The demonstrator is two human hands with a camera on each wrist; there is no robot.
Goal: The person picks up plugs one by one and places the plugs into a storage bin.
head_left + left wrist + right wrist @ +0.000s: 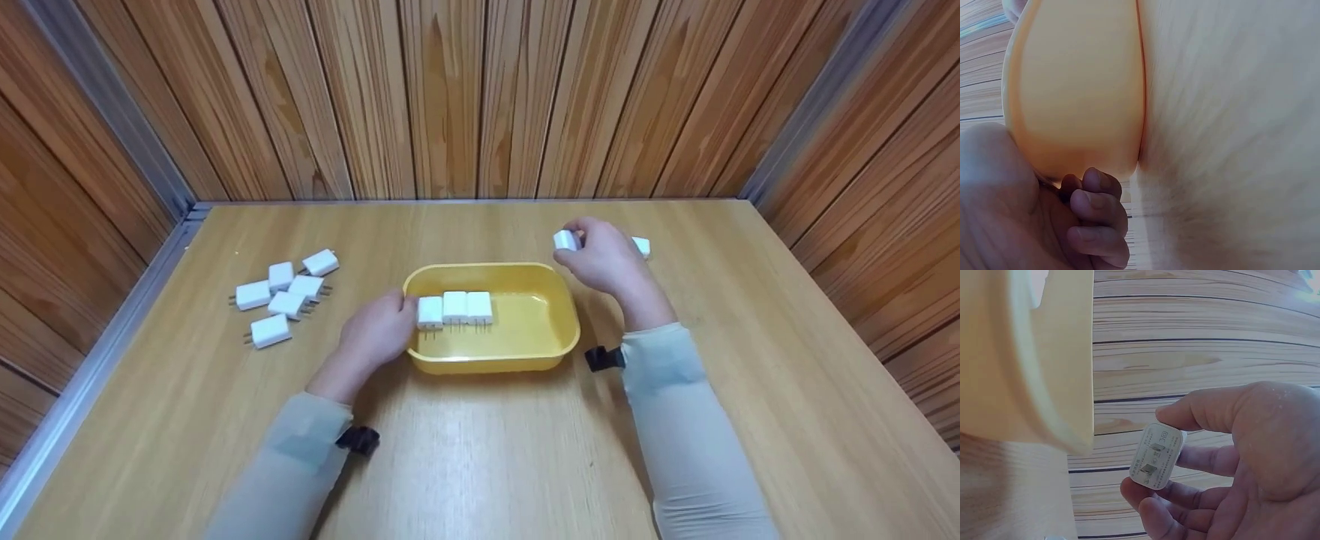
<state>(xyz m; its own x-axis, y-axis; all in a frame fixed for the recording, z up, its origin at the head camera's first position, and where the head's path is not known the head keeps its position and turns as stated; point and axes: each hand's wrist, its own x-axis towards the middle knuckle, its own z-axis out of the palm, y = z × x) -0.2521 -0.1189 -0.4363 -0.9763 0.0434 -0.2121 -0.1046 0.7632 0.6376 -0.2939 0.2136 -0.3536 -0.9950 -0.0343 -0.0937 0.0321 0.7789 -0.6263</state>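
A yellow plastic tub [491, 365] stands on the table in front of me. My left hand [379, 330] grips its left end, with the fingers [1098, 208] curled under the rim on the outside. Inside, three white charger plugs [454, 308] lean side by side in the left part, prongs toward me. Beyond the tub's far right corner, my right hand [604, 259] pinches another white charger plug [1157, 455] between thumb and fingers, above the table. Its two prongs and printed face show in the right wrist view.
Several white charger plugs [287, 304] lie in a loose cluster on the left of the table. One more plug [641, 246] is partly hidden behind my right hand. Wood-panelled walls [450, 97] enclose the table at the back and sides.
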